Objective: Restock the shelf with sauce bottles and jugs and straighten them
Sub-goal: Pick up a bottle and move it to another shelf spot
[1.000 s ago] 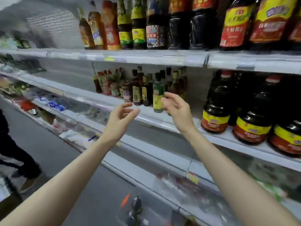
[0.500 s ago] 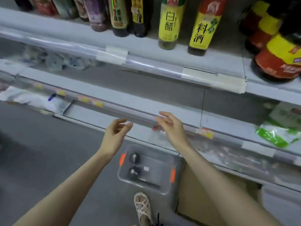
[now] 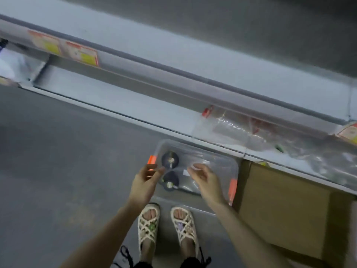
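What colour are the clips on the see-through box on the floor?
The clips on the clear box are orange; the head view shows them best.

Two dark bottles, upright, seen from straight above: round dark shoulders, small pale cap at centre. Far bottle (image 3: 170, 160) and near bottle (image 3: 171, 180) stand just beside each other at left end of clear storage bin (image 3: 222, 158) with orange latches. Bin sits on floor against shelf foot. Labels unreadable. Lowest shelf (image 3: 123, 101): pale grey, runs diagonally from upper left to lower right, long bare stretch left of bin.
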Demonstrator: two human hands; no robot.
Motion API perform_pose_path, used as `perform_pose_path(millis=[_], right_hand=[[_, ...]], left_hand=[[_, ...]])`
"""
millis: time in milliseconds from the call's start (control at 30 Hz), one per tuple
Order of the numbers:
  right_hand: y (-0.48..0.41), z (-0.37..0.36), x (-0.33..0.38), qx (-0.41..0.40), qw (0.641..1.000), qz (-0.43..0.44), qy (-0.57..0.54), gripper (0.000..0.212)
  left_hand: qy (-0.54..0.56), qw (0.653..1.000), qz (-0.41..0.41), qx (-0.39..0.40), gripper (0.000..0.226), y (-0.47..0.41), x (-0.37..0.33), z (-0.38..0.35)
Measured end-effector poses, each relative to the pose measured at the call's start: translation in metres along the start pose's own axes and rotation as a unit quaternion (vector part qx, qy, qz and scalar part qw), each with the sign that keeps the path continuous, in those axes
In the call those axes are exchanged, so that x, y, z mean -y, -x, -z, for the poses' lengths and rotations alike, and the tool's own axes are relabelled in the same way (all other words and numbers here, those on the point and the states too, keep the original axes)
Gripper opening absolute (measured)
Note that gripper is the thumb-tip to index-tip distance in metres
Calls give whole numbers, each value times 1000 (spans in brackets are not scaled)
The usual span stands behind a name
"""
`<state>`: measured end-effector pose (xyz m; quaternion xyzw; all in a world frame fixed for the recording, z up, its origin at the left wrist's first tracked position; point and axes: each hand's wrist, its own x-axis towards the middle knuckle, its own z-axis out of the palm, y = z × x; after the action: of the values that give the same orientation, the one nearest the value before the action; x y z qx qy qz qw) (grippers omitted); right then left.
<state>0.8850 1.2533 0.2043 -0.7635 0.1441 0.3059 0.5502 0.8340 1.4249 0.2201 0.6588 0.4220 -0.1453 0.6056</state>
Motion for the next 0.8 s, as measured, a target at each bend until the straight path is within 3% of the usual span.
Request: perform_pose_path(millis=[267,367,533,800], right_hand=[[-80,-83,-105,-43,997,-58,-29,5],[-107,-105,-137,-47,996,-64,-30,17],[-144,-127,-172,-66,994,-81,-30,32],[-164,-158,-194,-45,992,-112,-45,21]], left_hand=[[-49,998,31,33,27,-111,106,3],[-62,997,26,39,28,-140,135,-2],[-64,996,20,52,28,-170,160,-11],[-62,997,30,43,25,-186,184,-11]])
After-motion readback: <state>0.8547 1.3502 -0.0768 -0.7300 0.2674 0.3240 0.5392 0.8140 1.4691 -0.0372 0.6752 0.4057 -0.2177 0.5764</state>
